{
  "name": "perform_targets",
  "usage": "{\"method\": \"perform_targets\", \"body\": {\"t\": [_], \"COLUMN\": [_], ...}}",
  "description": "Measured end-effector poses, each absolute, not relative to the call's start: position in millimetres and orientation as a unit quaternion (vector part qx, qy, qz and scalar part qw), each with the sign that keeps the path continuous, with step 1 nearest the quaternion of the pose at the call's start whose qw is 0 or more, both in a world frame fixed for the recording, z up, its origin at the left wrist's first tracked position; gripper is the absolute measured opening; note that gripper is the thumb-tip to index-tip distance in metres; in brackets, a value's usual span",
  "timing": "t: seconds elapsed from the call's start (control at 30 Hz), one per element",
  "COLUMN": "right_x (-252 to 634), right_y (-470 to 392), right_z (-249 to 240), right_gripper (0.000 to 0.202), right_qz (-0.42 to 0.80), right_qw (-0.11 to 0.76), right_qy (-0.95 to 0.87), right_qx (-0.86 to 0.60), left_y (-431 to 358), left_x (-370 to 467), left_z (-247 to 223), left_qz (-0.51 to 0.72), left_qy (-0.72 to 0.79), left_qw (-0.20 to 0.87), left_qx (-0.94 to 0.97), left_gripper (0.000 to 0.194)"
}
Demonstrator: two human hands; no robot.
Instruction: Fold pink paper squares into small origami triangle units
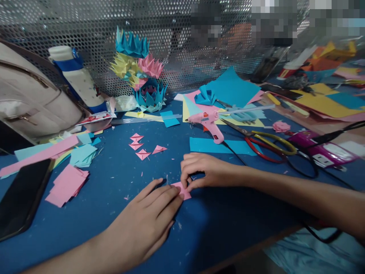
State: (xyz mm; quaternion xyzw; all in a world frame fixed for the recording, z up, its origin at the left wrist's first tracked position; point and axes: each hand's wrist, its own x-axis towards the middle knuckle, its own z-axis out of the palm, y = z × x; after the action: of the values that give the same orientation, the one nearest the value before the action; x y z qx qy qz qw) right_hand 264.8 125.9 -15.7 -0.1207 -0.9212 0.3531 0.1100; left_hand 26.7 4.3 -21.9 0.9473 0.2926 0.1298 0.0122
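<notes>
A small pink paper piece [180, 189] lies on the blue table in front of me. My left hand [152, 213] reaches in from the lower left, its fingers stretched out flat, and the fingertips rest on the paper's left part. From the right, my right hand [198, 171] pinches the same paper between thumb and fingers near its upper right edge. Beyond my hands sit several small folded pink paper pieces [143, 154]. To the left is a stack of pink paper squares [68, 184], with light teal squares [83, 155] just behind it.
A pink glue gun [209, 123] and its cord lie beyond my right hand, beside red-and-yellow scissors [265, 142]. Paper flowers [149, 95] stand at the back near a bottle [76, 78]. A phone [25, 198] is at far left; a purple power strip [319, 148] is right.
</notes>
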Motion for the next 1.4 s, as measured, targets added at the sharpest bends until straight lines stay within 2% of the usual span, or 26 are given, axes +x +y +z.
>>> {"method": "perform_targets", "body": {"t": [0.53, 0.97, 1.1, 1.23, 1.4], "right_x": [262.5, 267.8, 277.7, 282.8, 282.8], "right_y": [126.4, 129.3, 140.0, 144.5, 142.4], "right_z": [-16.4, -19.0, -10.9, -1.1, 1.0], "right_gripper": [0.025, 0.026, 0.033, 0.034, 0.036], "right_qz": [0.362, 0.357, 0.341, 0.305, 0.274], "right_qw": [0.118, 0.140, 0.086, 0.026, 0.003], "right_qy": [-0.917, -0.918, -0.936, -0.952, -0.962], "right_qx": [-0.120, -0.104, -0.028, -0.021, -0.009], "left_y": [2.7, 4.8, 5.3, 6.2, 6.4], "left_x": [27.5, 29.4, 30.8, 31.4, 29.5], "left_z": [-18.5, -15.4, -17.0, -18.8, -16.9], "left_qz": [0.110, 0.080, 0.089, 0.100, 0.086], "left_qy": [0.288, 0.299, 0.301, 0.300, 0.295], "left_qw": [-0.018, 0.006, 0.008, 0.001, 0.012], "left_qx": [0.951, 0.951, 0.949, 0.949, 0.951], "left_gripper": [0.049, 0.055, 0.054, 0.052, 0.053]}}
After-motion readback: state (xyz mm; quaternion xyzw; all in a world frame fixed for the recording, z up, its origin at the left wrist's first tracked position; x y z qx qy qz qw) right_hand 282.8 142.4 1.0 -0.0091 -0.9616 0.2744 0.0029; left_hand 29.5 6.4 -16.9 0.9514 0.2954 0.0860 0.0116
